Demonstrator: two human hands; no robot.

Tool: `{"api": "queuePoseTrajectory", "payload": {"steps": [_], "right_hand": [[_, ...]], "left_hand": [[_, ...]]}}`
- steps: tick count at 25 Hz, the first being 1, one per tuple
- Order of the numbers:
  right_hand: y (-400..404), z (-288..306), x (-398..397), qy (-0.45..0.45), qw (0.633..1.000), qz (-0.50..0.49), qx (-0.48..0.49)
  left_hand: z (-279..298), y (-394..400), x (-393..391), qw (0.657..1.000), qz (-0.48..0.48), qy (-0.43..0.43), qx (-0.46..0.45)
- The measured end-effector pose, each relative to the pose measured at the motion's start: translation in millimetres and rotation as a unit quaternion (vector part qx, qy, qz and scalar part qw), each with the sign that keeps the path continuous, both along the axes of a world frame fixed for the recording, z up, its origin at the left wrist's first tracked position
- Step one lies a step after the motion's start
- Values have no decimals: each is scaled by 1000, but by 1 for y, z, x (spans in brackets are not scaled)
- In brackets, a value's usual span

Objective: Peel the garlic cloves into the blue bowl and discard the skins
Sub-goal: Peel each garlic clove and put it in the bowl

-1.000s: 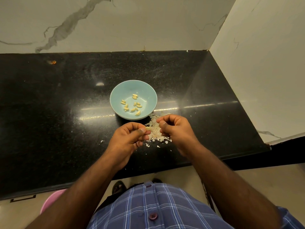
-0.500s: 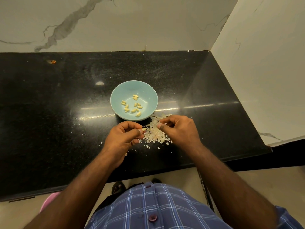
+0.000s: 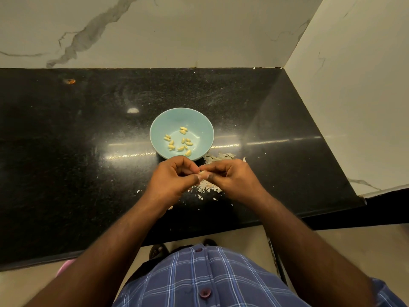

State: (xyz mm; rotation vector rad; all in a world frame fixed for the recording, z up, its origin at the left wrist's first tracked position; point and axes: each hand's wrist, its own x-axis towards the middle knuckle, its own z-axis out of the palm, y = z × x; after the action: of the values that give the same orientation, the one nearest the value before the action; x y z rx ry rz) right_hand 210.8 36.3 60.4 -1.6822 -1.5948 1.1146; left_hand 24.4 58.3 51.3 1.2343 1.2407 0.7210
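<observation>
Over the skins (image 3: 207, 187), just short of the bowl (image 3: 159, 138): one clove (image 3: 202, 173), pinched between my left hand (image 3: 171, 180) and right hand (image 3: 232, 179), both curled on it, so peelings fall on the heap. Bowl: peeled cloves (image 3: 179, 140).

We saw one blue bowl (image 3: 200, 122), about ten peeled garlic cloves (image 3: 179, 140) inside, two hands, and one pile of skins (image 3: 218, 157).
</observation>
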Motion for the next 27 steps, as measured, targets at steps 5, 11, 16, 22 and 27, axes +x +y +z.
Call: {"api": "queuePoseTrajectory", "payload": {"steps": [5,11,16,22,27], "right_hand": [[12,2,9,66,989,-135,-2],[52,25,-10,-15,993,-106,39],[79,32,-26,-37,995,-82,49],[38,6,4,-164,982,-91,4],[12,-19,-4,-334,933,34,-127]], "left_hand": [[-2,4,-13,989,-20,136,49],[-5,4,-31,980,-12,187,62],[-9,4,-46,983,-3,175,50],[-18,6,-62,989,27,144,29],[-18,5,-60,991,38,127,14]]}}
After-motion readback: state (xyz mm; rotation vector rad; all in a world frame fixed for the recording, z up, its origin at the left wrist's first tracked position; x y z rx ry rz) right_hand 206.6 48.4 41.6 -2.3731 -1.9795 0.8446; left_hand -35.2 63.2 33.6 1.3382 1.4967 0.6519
